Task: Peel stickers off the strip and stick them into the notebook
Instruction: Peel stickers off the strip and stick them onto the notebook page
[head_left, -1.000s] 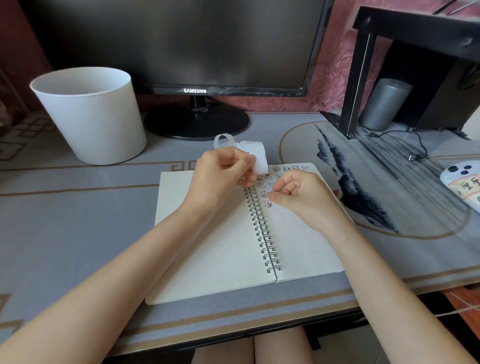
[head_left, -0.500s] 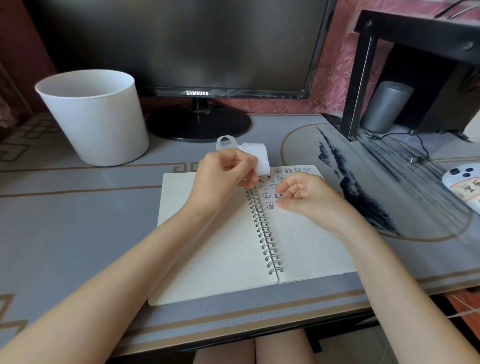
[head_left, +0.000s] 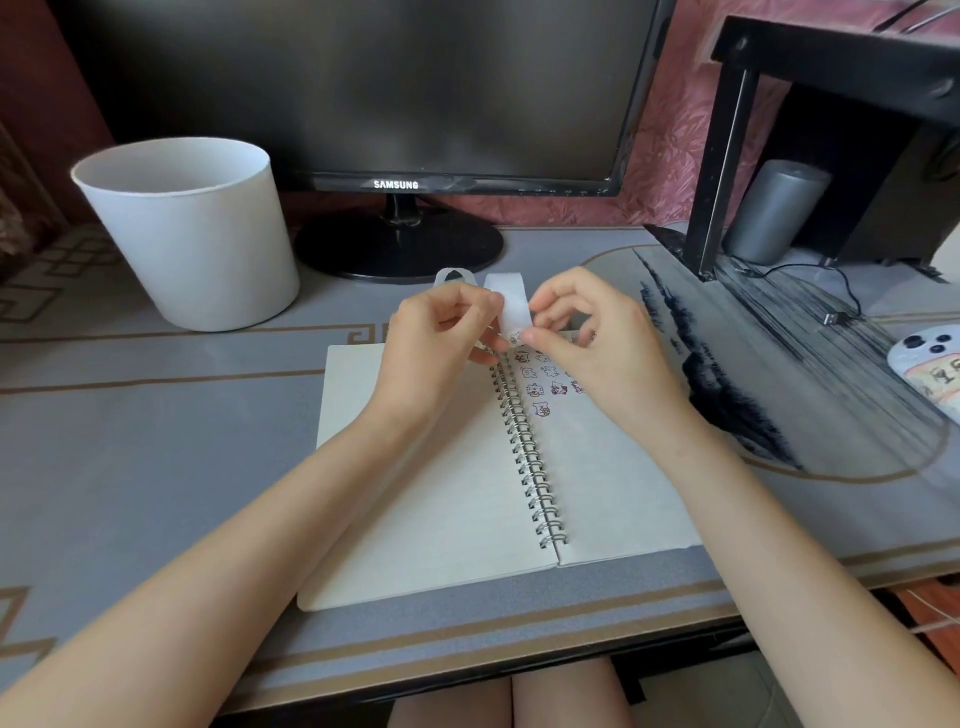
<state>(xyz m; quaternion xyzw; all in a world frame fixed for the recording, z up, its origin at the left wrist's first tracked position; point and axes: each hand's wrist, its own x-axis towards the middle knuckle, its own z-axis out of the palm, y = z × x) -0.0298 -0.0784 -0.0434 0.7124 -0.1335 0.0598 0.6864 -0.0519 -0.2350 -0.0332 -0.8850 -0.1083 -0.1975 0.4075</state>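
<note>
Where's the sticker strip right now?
In the head view, the sticker strip sits mid-frame, held between the left hand and right hand, above the top edge of the spiral notebook, before the monitor stand.

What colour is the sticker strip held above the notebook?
Plain white: the sticker strip shows best in the head view.

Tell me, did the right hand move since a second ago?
Yes. The right hand lifted off the notebook page toward its top edge and now pinches the strip beside the left hand.
</note>
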